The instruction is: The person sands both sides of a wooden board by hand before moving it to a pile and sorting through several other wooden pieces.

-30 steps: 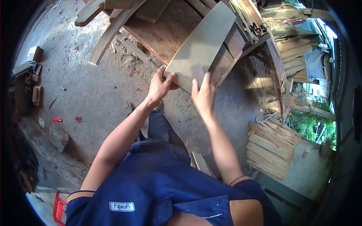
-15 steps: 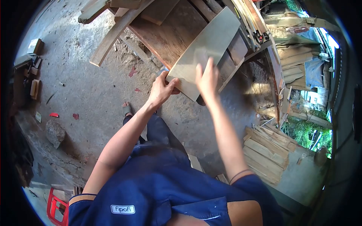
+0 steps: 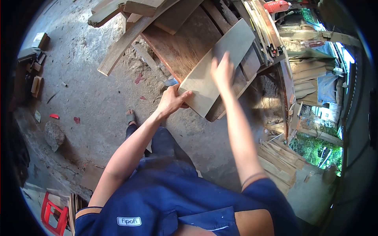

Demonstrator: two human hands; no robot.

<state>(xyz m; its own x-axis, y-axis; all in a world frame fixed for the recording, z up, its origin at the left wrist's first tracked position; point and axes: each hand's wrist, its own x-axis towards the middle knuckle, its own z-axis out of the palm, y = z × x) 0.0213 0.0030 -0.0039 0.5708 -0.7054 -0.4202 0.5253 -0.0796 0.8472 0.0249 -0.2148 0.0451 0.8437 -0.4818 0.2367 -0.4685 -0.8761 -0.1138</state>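
Observation:
A flat, pale board [image 3: 208, 74] lies slantwise over a brown wooden bench [image 3: 185, 43]. My left hand [image 3: 171, 100] grips the near left corner of the board, thumb on top and fingers around the edge and below. My right hand [image 3: 223, 70] is over the middle of the board and blurred by motion. Its fingers point away from me, and whether they touch the surface or hold something small cannot be made out.
Loose timber [image 3: 126, 39] juts out at the bench's left end. Long strips [image 3: 262, 27] and a red bottle [image 3: 277, 6] are at the upper right. Planks [image 3: 279, 157] lie lower right. A stone [image 3: 54, 135] and a red stool [image 3: 53, 216] are on the left.
My right hand has shifted slightly over the board, still blurred. My left hand keeps its grip on the corner. The whole view has shifted a little, with more of the red bottle showing.

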